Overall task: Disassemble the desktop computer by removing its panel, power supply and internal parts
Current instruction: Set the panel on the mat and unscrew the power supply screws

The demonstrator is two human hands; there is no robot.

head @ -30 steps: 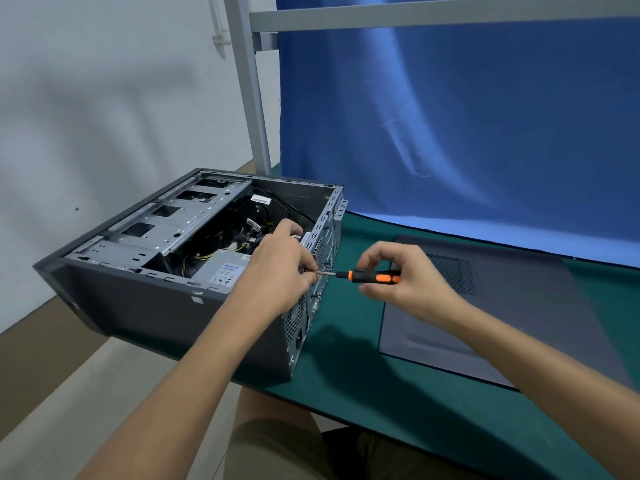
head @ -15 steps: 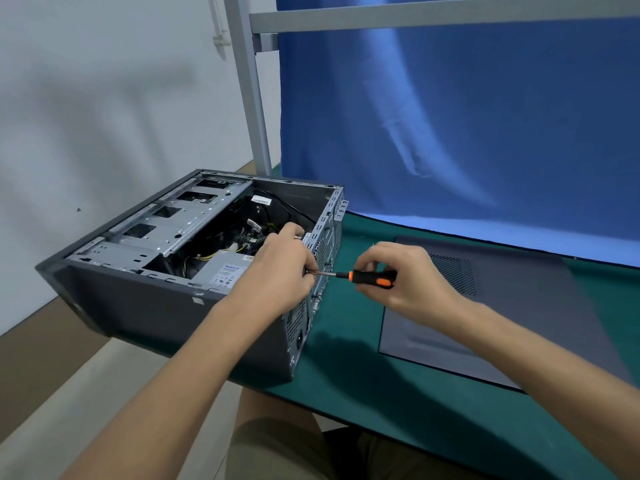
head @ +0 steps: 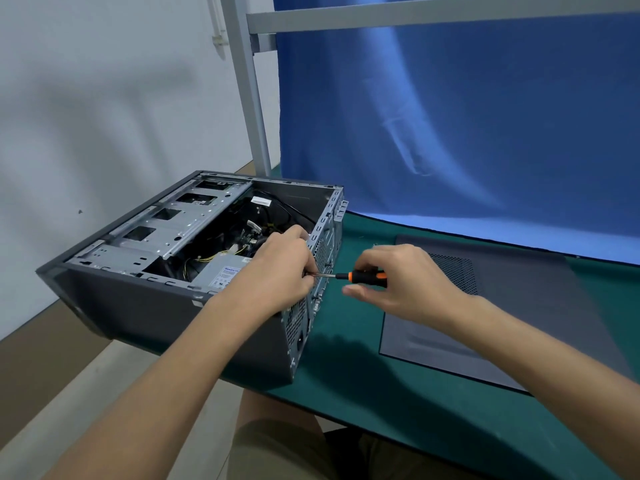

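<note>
Fingers (head: 379, 259) of right hand (head: 408, 282) grip screwdriver (head: 363, 276); left hand (head: 284, 268) pinches its shaft (head: 325, 275)

Left hand (head: 281, 268) is curling over the computer case (head: 156, 317) rear wall, and right hand (head: 401, 284) is pinching the screwdriver (head: 362, 276), its shaft bridging the gap between them. Green mat (head: 346, 362) is lying open between case and flat side panel (head: 512, 327). Drive cage (head: 180, 230) and cables (head: 207, 259) are crowding the open interior.

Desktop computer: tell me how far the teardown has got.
Done: the side panel lies flat on the mat beside the open case. In hand: the right hand holds the screwdriver against the case's rear wall, the left hand pinching its shaft. To do: the power supply and cables sit inside.
</note>
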